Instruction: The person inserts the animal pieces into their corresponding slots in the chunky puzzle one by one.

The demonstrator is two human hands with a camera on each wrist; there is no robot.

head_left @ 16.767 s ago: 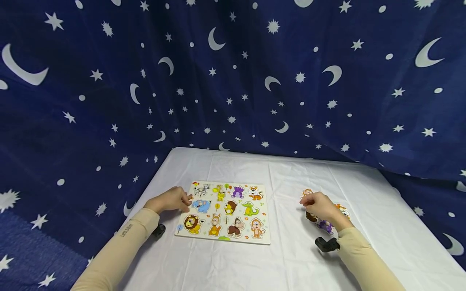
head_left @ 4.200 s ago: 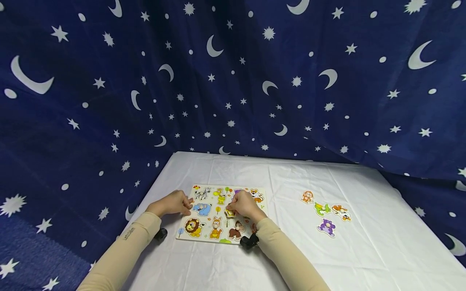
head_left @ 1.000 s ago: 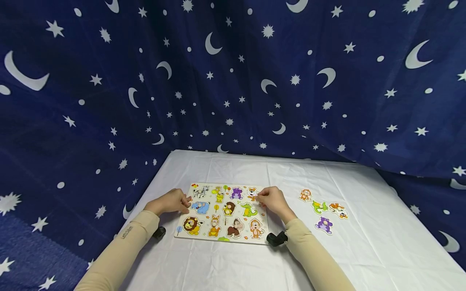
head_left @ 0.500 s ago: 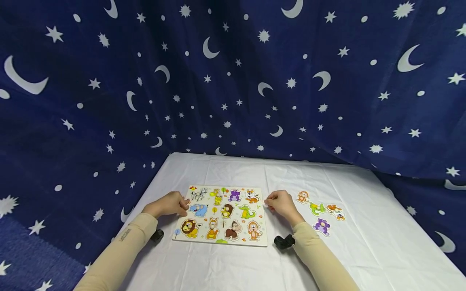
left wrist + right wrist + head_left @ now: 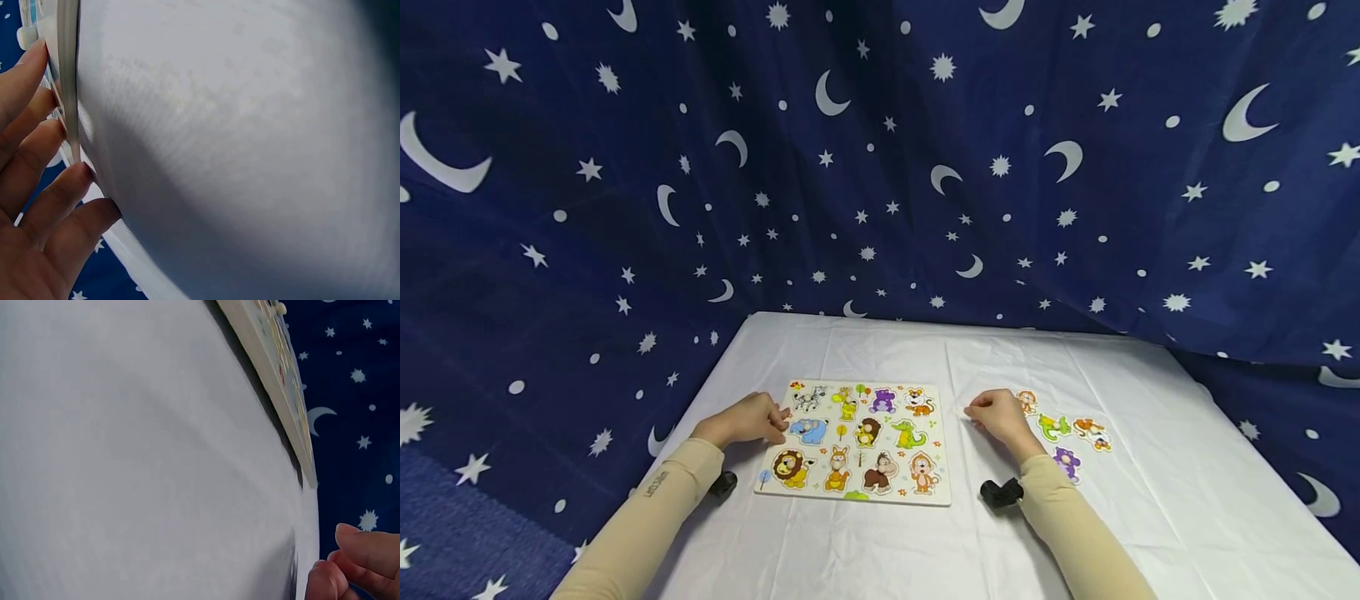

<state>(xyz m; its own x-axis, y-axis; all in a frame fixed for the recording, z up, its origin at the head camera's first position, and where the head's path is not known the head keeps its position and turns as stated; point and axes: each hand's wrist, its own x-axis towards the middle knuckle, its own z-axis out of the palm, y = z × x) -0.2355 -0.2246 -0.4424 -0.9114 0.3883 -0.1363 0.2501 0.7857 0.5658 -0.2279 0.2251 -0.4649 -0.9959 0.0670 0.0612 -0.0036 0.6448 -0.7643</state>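
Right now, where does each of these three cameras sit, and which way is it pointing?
Head: worn on the head, looks forward and down at the puzzle board, loose animal pieces, both forearms, left hand, right hand.
Left wrist: low on the white cloth, looks along the fingers touching the board's edge.
Right wrist: low over the cloth, faces the board's edge; fingertips show.
Shared: all three see the board.

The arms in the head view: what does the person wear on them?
Both arms have long, close-fitting beige sleeves that end at the wrists. The left sleeve carries small dark lettering. A small black camera is strapped under each wrist: left camera, right camera. Both hands are bare.
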